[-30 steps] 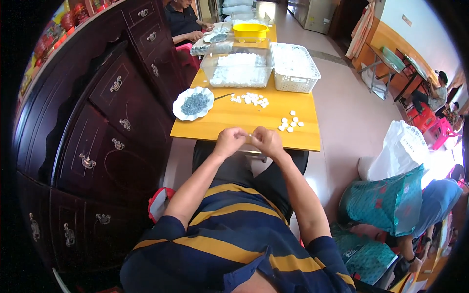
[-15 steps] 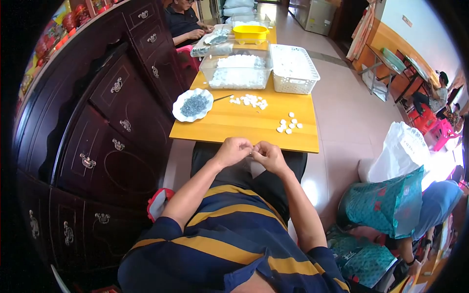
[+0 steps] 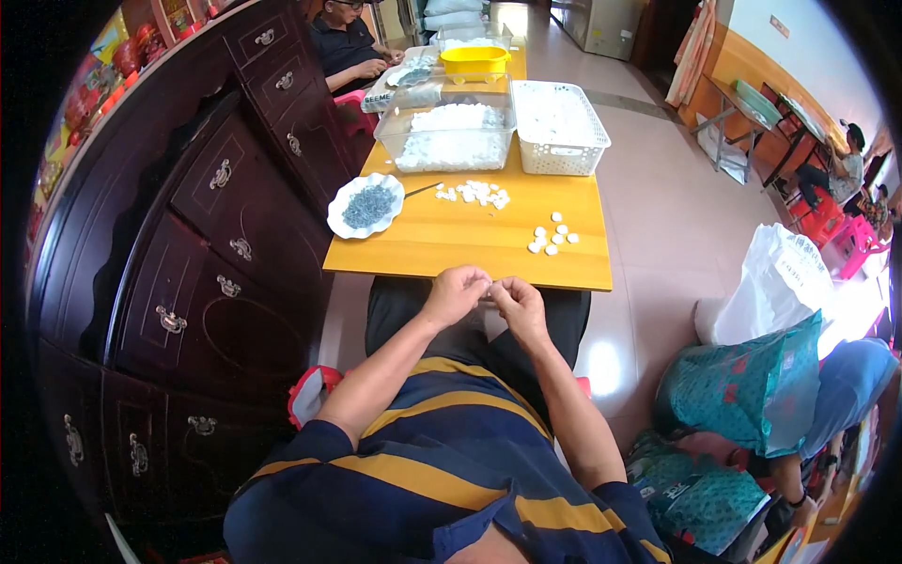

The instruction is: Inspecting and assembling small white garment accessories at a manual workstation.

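Note:
My left hand point(image 3: 458, 295) and my right hand point(image 3: 520, 307) meet fingertip to fingertip just off the near edge of the wooden table point(image 3: 427, 254), above my lap. Both are closed in a pinch around something small, mostly hidden by the fingers. On the table to the left lies a white scalloped plate point(image 3: 335, 223) with a heap of small grey-blue pieces point(image 3: 370, 205). A thin dark tool point(image 3: 423, 189) sticks out beside it. Small white pieces point(image 3: 481, 194) are scattered at the middle, and several round white pieces point(image 3: 552, 239) form a cluster at the right.
Behind them stand a clear plastic box point(image 3: 387, 150) of white pieces, a white perforated basket point(image 3: 562, 162) and a yellow tub point(image 3: 474, 64). A person point(image 3: 348, 47) sits at the far left. A dark drawer cabinet point(image 3: 202, 254) flanks my left; teal bags point(image 3: 733, 385) lie at my right.
My hands stay pinched together, with only a slight shift of the right fingers. The view has moved a little; the things on the table lie as before.

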The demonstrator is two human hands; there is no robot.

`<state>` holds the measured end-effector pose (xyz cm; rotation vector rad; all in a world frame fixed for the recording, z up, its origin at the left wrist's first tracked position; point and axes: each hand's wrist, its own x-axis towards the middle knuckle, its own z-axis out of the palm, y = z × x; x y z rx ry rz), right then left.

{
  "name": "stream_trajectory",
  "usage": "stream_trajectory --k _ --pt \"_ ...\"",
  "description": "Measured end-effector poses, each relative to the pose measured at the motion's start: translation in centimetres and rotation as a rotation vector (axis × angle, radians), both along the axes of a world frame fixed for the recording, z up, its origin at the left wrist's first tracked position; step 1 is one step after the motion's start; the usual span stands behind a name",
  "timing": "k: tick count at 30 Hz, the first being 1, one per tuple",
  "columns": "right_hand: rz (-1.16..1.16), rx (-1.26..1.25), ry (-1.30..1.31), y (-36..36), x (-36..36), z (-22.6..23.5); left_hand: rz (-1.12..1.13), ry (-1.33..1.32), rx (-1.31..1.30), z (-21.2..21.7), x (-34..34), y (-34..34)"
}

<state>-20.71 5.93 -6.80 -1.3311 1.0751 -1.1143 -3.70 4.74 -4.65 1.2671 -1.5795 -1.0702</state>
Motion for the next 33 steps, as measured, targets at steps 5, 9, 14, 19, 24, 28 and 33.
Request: stream_trajectory --k 5,9,14,19,24,28,33 --pt "-0.099 -0.055 -0.07 -0.4 0.2 -1.0 0.018 0.154 0.077 0.3 -1.0 0.0" --pt "-0.136 -0.049 0.096 -0.2 -0.2 0.2 0.066 0.189 0.125 0.9 -1.0 0.3" --pt "-0.169 -0.234 0.186 -0.1 -0.2 0.2 0.012 0.227 0.136 0.6 0.0 -0.1" --pt "-0.141 -0.21 0.194 -0.2 -0.2 -0.1 0.067 0.267 0.165 0.8 0.7 -0.1" --pt "-0.105 -0.196 0.184 0.0 -0.1 0.2 0.066 0.427 0.262 0.8 0.9 -0.2" --pt "-0.093 -0.194 0.162 -0.1 0.2 0.0 0.038 0.547 0.345 0.6 1.0 -0.1" --pt "-0.065 -0.159 0.096 0.1 0.3 0.2 -0.029 0.608 0.381 0.4 0.7 0.4"
